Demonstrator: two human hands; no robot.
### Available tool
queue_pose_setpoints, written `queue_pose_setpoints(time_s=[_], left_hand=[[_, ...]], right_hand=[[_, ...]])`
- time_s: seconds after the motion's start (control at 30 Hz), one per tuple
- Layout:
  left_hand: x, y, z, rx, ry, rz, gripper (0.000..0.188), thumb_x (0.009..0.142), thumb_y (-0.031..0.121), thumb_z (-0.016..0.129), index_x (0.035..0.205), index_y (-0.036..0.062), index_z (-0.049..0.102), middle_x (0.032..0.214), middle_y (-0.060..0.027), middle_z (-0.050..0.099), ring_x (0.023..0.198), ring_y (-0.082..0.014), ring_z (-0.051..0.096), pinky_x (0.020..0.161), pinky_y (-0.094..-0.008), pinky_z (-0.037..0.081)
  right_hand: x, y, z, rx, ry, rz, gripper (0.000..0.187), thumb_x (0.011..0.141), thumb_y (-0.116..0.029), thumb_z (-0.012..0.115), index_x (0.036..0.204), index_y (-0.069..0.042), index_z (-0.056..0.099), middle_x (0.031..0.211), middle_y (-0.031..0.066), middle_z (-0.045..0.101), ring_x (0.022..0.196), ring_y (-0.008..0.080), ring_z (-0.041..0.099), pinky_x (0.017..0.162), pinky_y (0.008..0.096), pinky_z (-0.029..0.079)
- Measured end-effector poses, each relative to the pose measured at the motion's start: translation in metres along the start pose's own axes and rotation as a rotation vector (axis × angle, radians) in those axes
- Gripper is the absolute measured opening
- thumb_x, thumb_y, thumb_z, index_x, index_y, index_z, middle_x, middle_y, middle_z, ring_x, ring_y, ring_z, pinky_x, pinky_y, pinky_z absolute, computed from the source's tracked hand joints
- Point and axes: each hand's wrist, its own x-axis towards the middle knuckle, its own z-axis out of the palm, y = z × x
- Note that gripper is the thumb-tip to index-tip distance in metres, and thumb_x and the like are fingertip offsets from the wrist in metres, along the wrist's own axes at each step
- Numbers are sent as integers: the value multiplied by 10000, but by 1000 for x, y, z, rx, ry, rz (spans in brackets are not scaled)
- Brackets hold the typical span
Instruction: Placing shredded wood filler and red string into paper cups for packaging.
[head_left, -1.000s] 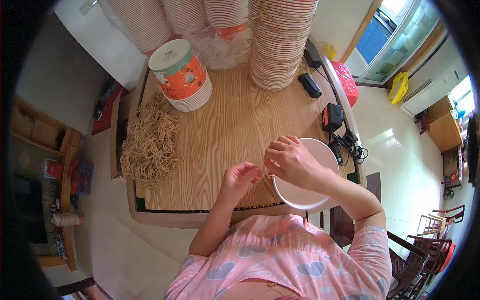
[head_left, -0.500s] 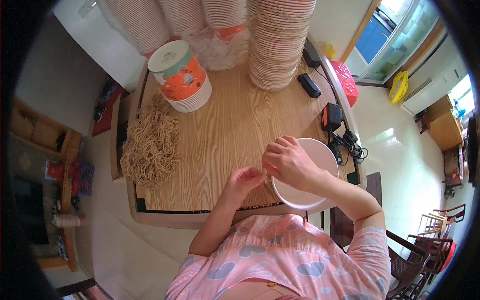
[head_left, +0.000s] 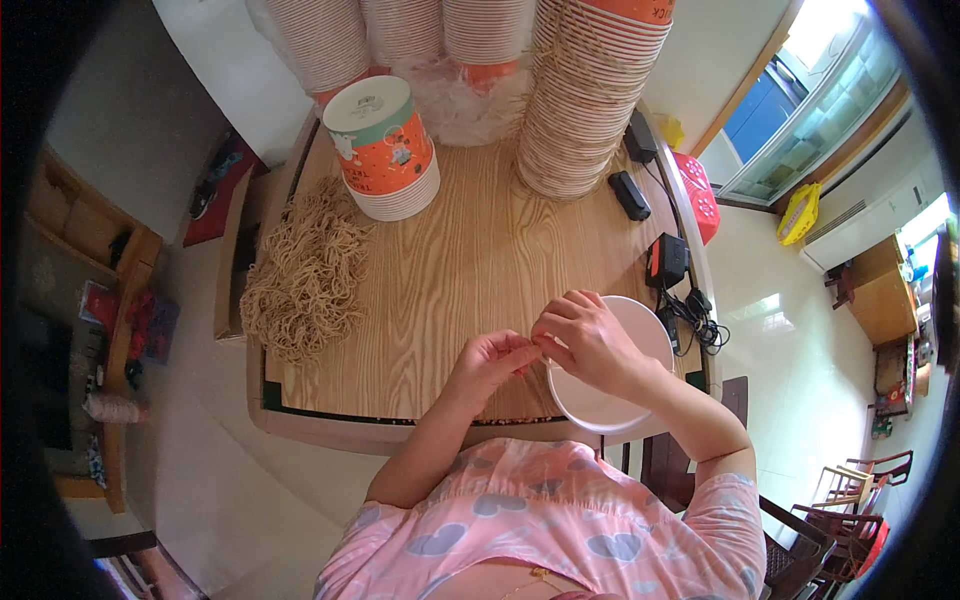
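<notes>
A round white paper bowl (head_left: 622, 405) lies at the near right edge of the wooden table (head_left: 470, 260). My right hand (head_left: 588, 342) rests over the bowl's left rim with curled fingers, gripping it. My left hand (head_left: 492, 360) comes in from the left, and its pinched fingertips meet the right thumb at that same rim. Whether anything thin sits between the fingertips is too small to see. A heap of tan strings (head_left: 305, 270) lies at the table's left side, well away from both hands.
An upside-down stack of orange and white paper tubs (head_left: 385, 150) stands at the back left. A tall stack of bowls (head_left: 585, 100) and more stacks line the back. Black chargers and cables (head_left: 670, 275) lie along the right edge, near a red basket (head_left: 700, 195).
Both hands stay at the bowl's left rim. My left fingertips have edged slightly closer to the right hand.
</notes>
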Motion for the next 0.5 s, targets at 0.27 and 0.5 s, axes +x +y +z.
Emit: queue_pose_setpoints(time_s=[0.27,0.5], left_hand=[[-3,0,3,-73,-7,-19,102,841,123,660,848,22,646,751,-6,615,670,-78,536,627,-209,434],[4,-4,0,-350,-59,-21,83,852,109,639,901,44,629,783,-34,624,713,-99,576,657,-218,471]], right_hand=[[-1,-2,-3,-103,-10,-56,87,790,-143,631,842,-80,599,880,56,571,866,261,526,820,380,403],[-22,-14,-4,72,64,133,209,776,-183,679,894,-49,571,898,106,574,896,309,538,787,405,432]])
